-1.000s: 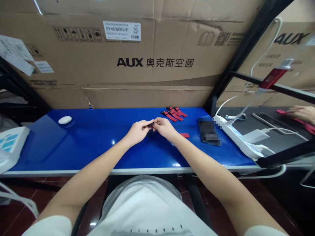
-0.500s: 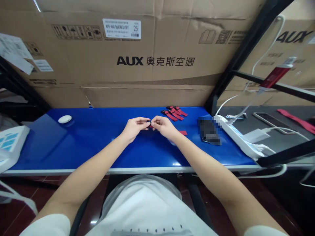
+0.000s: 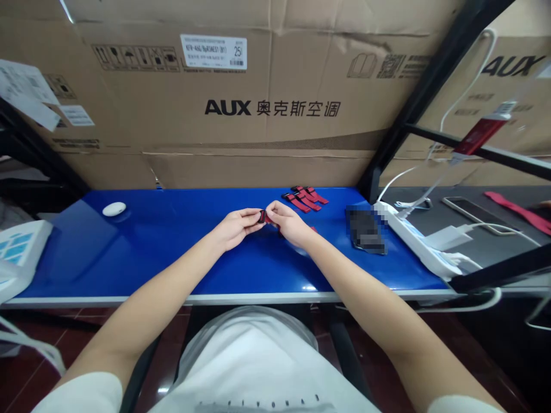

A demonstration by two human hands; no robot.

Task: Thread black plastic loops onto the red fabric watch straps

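Note:
Between my hands, above the blue tabletop [image 3: 172,261], is a black buckle [image 3: 262,216] with a red strap [image 3: 269,219] running through it. My left hand [image 3: 238,227] pinches the buckle between thumb and fingers. On the other side, my right hand [image 3: 287,222] is closed on the red strap near the buckle. A bit of red shows past my right wrist, mostly hidden by that hand. Behind and to the right, several red straps with black buckles [image 3: 305,198] lie together on the tabletop.
A white oval object [image 3: 114,209] lies at the left. To the right are a blurred-out dark object [image 3: 365,229], a white power strip [image 3: 419,241] with cables, and a phone [image 3: 477,214]. Large cardboard boxes [image 3: 241,137] stand behind; a black metal frame [image 3: 413,115] rises at right.
My hands have turned slightly, so the buckle with its red strap shows more plainly between them. The red strap by my right wrist is now mostly covered.

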